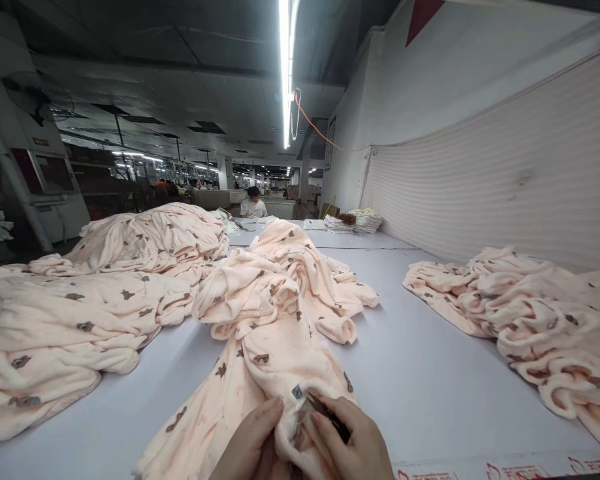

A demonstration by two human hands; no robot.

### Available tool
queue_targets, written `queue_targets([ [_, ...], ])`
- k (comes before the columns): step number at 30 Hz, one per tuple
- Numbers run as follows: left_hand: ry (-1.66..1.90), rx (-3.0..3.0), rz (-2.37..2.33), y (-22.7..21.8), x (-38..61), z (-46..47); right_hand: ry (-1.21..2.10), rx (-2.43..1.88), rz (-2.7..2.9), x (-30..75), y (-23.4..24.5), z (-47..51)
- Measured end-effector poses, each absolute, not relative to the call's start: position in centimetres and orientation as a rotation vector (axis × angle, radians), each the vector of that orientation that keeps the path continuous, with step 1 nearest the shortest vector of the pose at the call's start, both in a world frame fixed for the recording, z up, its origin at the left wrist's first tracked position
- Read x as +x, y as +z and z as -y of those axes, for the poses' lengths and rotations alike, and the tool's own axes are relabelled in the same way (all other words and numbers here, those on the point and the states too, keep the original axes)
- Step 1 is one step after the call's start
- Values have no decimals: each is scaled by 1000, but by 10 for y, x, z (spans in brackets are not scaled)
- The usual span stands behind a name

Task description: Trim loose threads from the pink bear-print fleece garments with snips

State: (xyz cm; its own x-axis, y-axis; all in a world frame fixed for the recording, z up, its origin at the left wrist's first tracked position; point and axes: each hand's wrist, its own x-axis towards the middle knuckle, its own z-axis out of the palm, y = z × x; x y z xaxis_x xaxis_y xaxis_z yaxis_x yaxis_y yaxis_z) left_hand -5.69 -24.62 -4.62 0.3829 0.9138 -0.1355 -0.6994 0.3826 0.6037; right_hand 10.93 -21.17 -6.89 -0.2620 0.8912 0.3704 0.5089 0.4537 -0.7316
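A pale pink fleece garment (275, 320) with small brown printed figures lies bunched along the middle of the table, its near end raised at my hands. My left hand (255, 437) pinches an edge of this fleece between thumb and fingers. In my right hand (353, 440) is a pair of dark thread snips (330, 417), the pointed tips aimed up and left just above the cloth. The fingers of that hand also press against the fleece beside the opening. What lies beneath both hands is hidden.
A large heap of the same fleece (150, 240) covers the left side, another pile (535, 320) the right. Folded white stacks (365, 220) stand at the table's far end. Beyond it is a person in a white shirt (253, 207). A striped sheet (500, 167) hangs along the right wall.
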Motion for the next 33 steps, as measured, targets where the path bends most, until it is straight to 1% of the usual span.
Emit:
queue_targets([
  [9, 1097, 528, -528, -40, -52, 247, 656, -1123, 1891, 108, -65, 212],
  [12, 1064, 517, -524, -42, -53, 246, 601, -1094, 1948, 108, -64, 212],
  [15, 1069, 514, -512, -42, -53, 245, 532, -1123, 1979, 109, -61, 212],
  [20, 1104, 541, -529, -38, -49, 244, 587, -1112, 2037, 114, -57, 210],
  [33, 1190, 598, -658, -45, -46, 240, 509, -1236, 2001, 120, -56, 212],
])
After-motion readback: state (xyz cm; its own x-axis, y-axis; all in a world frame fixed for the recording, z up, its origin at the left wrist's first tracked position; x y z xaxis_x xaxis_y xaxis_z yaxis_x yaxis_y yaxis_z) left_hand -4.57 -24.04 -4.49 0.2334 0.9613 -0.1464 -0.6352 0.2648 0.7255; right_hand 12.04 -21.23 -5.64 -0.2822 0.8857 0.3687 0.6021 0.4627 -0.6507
